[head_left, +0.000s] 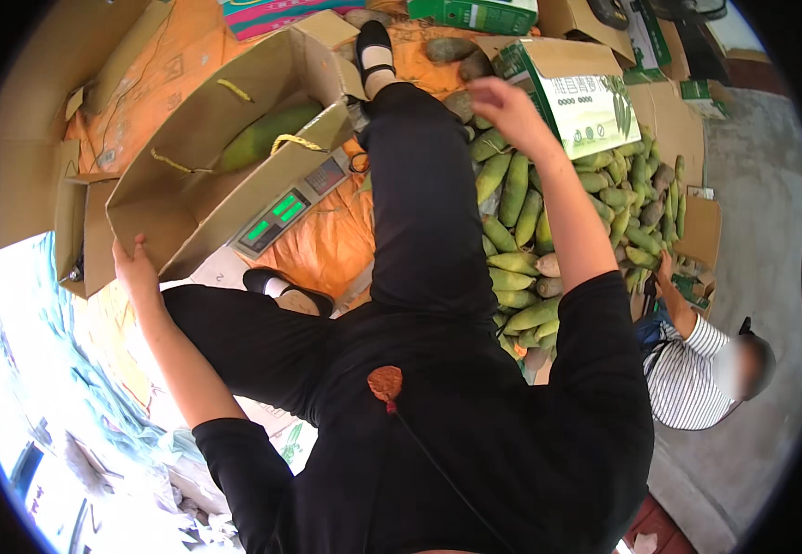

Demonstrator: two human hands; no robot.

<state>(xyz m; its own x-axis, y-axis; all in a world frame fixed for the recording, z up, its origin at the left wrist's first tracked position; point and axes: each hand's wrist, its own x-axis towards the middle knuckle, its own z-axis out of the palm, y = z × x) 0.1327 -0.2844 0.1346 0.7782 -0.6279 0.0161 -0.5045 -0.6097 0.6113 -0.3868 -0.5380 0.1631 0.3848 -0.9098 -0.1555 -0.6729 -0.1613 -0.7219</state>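
At the left, my left hand (138,270) grips the near end of an open cardboard box (313,138), its thumb over the edge. Inside the box lies a green radish (267,137), and yellow rope handles (297,141) hang on its walls. The box rests by a digital scale (274,220) with lit green displays; how far it sits on the scale is hidden. My right hand (512,113) hovers over the far edge of a heap of green radishes (516,189), fingers apart and slightly bent, with nothing visible in them.
A white and green carton (590,106) stands behind the heap. Another person (692,369) in a striped shirt reaches to the heap at the right. Orange sheeting (313,249) covers the floor. A tall cardboard carton (22,120) stands at far left; a pink and blue box (276,14) lies ahead.
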